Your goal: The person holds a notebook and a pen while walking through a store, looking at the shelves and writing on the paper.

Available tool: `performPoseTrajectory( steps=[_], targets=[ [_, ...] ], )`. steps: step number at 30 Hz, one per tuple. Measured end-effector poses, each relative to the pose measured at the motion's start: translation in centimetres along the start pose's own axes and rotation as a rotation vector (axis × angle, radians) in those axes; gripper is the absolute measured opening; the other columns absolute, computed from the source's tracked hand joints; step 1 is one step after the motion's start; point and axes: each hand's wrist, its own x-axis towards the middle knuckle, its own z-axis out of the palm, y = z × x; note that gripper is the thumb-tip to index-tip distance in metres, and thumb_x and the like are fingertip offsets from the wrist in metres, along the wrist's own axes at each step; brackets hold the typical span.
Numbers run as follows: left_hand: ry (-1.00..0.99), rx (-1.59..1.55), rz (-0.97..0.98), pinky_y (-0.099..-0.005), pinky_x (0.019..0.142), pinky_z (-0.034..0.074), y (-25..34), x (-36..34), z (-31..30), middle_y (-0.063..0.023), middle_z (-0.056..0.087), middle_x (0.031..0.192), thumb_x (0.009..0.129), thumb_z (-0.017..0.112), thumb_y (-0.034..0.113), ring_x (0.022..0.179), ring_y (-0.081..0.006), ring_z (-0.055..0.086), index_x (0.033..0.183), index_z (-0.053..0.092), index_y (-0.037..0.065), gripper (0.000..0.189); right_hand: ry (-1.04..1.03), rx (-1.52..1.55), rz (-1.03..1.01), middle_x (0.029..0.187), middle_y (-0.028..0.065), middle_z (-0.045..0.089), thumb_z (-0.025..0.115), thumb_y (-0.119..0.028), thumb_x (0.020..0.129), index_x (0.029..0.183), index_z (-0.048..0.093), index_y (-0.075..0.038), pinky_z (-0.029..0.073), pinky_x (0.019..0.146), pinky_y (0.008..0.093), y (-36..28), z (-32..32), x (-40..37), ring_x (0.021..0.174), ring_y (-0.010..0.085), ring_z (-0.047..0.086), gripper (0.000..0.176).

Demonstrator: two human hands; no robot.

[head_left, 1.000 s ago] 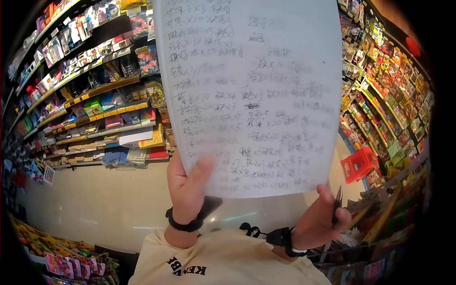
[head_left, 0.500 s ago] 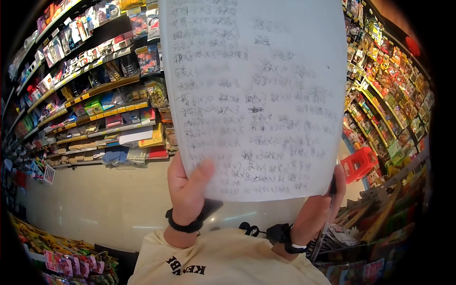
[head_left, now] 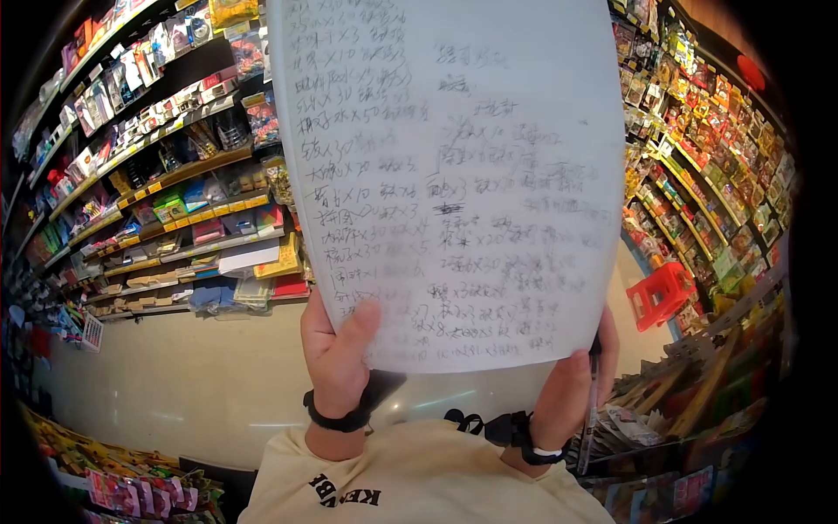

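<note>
A large sheet of paper (head_left: 524,288) with handwritten lines is held up in front of me, covering the middle of the view. My left hand (head_left: 342,345) grips its lower left edge, thumb flat on the front and the other fingers hidden behind. Below that hand, a dark flat object (head_left: 385,388) shows partly under the sheet; I cannot make out its kind. My right hand (head_left: 572,384) is closed at the lower right corner of the paper. Something dark and thin (head_left: 595,362) runs along that hand, too little visible to name. Dark bands circle both wrists.
Shelves packed with goods (head_left: 166,179) rise on the left, and more shelves of packets (head_left: 698,175) curve along the right. A red plastic stool (head_left: 660,295) stands on the pale floor (head_left: 201,367) at right. Hanging packages (head_left: 140,493) and a rack (head_left: 672,419) are close by me.
The paper has shifted a little to the left in view, and both hands have moved slightly left with it. Their grip looks the same.
</note>
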Motion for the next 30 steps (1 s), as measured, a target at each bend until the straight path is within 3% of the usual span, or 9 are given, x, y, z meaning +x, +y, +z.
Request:
performPoseTrajectory(
  steps=[21, 30],
  targets=[
    [0.015, -0.001, -0.024, -0.0274, 0.081, 0.039, -1.3, 1.2, -0.6, -0.012, 0.052, 0.107, 0.08, 0.052, 0.008, 0.093, -0.0153, 0.051, 0.112, 0.04, -0.005, 0.037, 0.007, 0.139, 0.011, 0.119, 0.017, 0.041, 0.048, -0.022, 0.079, 0.118, 0.035, 0.006, 0.029, 0.093, 0.0365, 1.8, 0.3, 0.5, 0.11, 0.0235, 0.04, 0.05],
    [0.024, 0.025, -0.024, -0.027, 0.081, 0.039, -5.0, 3.6, -0.2, -0.0113, 0.052, 0.106, 0.08, 0.051, 0.007, 0.093, -0.0145, 0.051, 0.112, 0.041, -0.004, 0.036, -0.007, 0.106, 0.032, 0.117, 0.0195, 0.042, 0.048, -0.022, 0.078, 0.117, 0.036, 0.007, 0.029, 0.093, 0.0367, 4.8, 0.0, 4.0, 0.109, 0.0244, 0.042, 0.05]
  ],
)
